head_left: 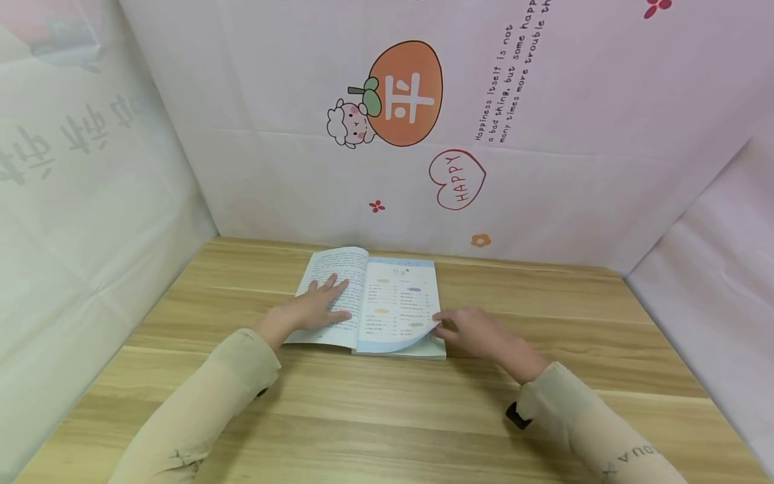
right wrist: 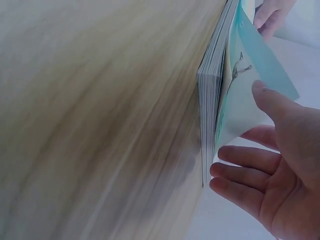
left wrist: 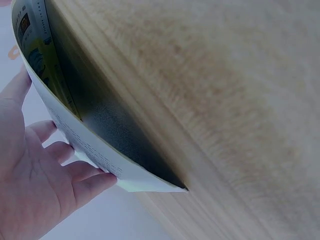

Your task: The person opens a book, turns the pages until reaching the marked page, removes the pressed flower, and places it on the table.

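An open book [head_left: 393,302] lies flat on the wooden table [head_left: 387,410] near the back wall. My left hand [head_left: 323,304] rests palm down with straight fingers on the left page [left wrist: 95,150]. The left wrist view shows that page bowing up under the left hand [left wrist: 50,175]. My right hand [head_left: 444,324] is at the book's lower right corner, where the top page [right wrist: 250,65] curls up off the stack of pages [right wrist: 210,100]. The right hand [right wrist: 260,145] holds that page between the thumb above and the fingers below.
Pale printed sheets wall the table in at the back [head_left: 423,121], left [head_left: 91,202] and right [head_left: 713,282]. Bare wood runs all round the book. Both forearms, in beige sleeves, reach in from the front edge.
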Demonstrator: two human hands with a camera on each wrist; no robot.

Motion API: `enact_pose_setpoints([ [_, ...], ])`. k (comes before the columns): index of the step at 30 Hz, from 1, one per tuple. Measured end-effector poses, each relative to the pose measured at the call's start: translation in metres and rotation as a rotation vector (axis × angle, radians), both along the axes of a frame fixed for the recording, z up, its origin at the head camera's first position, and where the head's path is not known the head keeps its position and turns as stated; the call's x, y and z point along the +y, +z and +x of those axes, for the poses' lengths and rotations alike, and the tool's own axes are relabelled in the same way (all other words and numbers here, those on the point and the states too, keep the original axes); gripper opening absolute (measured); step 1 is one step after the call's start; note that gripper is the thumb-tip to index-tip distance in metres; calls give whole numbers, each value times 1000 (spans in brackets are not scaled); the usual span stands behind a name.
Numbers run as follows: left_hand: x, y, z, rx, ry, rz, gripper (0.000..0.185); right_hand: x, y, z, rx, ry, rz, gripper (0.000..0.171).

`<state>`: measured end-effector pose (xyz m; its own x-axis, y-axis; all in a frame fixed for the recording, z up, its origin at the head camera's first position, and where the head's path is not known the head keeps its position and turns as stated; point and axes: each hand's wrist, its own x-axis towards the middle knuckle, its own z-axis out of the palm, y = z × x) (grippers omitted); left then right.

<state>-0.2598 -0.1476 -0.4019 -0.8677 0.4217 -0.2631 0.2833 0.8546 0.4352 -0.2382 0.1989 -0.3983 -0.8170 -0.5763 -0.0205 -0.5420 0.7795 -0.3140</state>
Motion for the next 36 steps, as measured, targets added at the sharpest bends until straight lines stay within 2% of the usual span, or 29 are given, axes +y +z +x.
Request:
enact_pose_setpoints([
  [6,-1,0,0,-5,2,4,81,-10,2,0,21,-67,-14,47],
  [13,-2,-2,-1,-6,1,0,81,-22,1,6,26,-142,-34,68],
  [18,-1,-1,0,-5,1,2,81,-26,-1,9,51,-71,-67,72],
  [24,-1,1,0,-6,6,-1,81,-33,-4,10,4,21,-121,74],
  [36,-1,0,-1,-3,0,-11,81,-55,-5,13,-8,55,-115,73],
])
